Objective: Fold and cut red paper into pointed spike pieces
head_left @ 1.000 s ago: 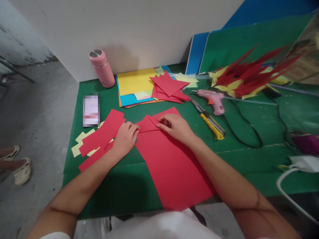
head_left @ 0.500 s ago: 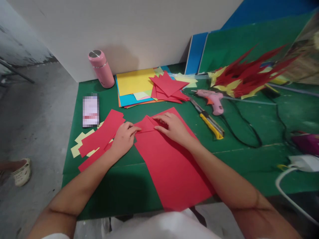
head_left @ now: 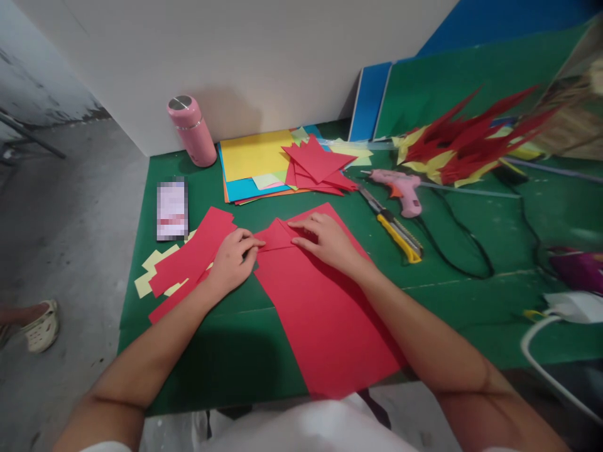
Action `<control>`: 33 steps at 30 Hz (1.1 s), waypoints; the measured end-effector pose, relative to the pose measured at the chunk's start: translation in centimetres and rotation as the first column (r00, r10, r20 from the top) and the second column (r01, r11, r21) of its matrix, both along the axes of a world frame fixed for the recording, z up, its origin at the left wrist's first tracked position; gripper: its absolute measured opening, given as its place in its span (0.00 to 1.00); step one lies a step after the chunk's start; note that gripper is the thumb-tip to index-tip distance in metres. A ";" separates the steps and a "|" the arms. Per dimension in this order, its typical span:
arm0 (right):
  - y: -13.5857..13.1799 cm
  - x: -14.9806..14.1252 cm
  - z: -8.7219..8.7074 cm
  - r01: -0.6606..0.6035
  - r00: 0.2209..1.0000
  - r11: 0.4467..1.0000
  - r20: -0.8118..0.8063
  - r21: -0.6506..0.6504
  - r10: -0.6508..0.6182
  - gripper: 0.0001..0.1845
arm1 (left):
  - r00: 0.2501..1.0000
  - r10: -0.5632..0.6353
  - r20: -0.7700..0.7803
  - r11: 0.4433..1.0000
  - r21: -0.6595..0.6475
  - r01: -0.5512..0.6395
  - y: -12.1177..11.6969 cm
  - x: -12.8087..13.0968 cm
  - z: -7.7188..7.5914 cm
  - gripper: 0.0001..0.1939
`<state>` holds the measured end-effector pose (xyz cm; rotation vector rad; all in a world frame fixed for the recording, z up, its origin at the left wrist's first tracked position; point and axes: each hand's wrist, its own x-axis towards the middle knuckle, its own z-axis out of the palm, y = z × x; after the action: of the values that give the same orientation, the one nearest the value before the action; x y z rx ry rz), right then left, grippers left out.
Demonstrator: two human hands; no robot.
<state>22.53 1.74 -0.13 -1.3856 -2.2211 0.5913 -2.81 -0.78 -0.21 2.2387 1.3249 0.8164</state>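
A small red paper triangle (head_left: 277, 236) lies over the top of a large red sheet of paper (head_left: 325, 314). At its left corner, my left hand (head_left: 234, 258) pinches the triangle between thumb and fingers. My right hand (head_left: 325, 242) holds its right side, index finger near the upper edge and thumb lower down, the other fingers curled. Beneath my left wrist and to its left lie cut red paper strips (head_left: 188, 254), with pale yellow paper pieces (head_left: 146, 284) partly under them.
Behind stand a pink bottle (head_left: 193, 135) and stacked coloured paper (head_left: 254, 154) topped by red paper triangles (head_left: 320, 160). A phone (head_left: 172, 210) lies left. On the right are a yellow utility knife (head_left: 398, 237), a pink glue gun (head_left: 400, 188), cords and a red-yellow paper flame (head_left: 471, 144).
Both hands stay almost in place on the red paper triangle. My left fingertips have shifted very slightly left.
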 end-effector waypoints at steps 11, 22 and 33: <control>-0.6 -1.1 0.7 0.056 0.991 0.992 -0.112 -0.110 -0.068 0.12 | 0.998 0.005 -0.062 0.998 0.065 -0.001 0.0 0.7 -0.1 0.06; -0.7 -1.0 0.9 0.004 0.962 0.986 -0.270 -0.168 -0.050 0.24 | 0.990 -0.055 -0.129 0.990 0.120 0.071 -0.1 1.0 0.3 0.07; -1.0 -1.3 1.6 -0.058 0.853 0.967 -0.515 -0.250 -0.082 0.14 | 0.986 -0.105 0.130 0.992 0.080 0.095 -0.6 0.8 0.4 0.13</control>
<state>21.22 0.76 1.46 -1.1691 -1.7349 1.1372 -2.06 -1.34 0.21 2.2432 1.1283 0.9743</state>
